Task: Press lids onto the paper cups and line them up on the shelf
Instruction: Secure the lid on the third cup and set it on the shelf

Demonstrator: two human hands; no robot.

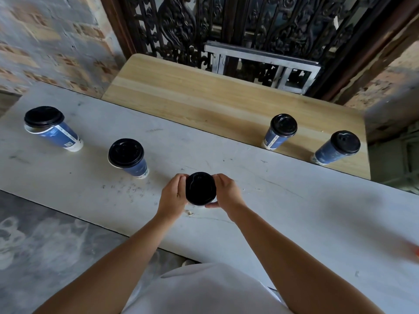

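Head view: left hand (173, 193) and right hand (226, 191) flank black lid (200, 188) at lower centre of frame, fingers curled against lid rim both sides. Cup beneath lid hidden. Grey bench (317, 211) carries two lidded blue cups (136, 165) at left of frame. Wooden shelf (204, 94) behind bench holds two lidded cups (275, 138), right of frame, standing near each other.
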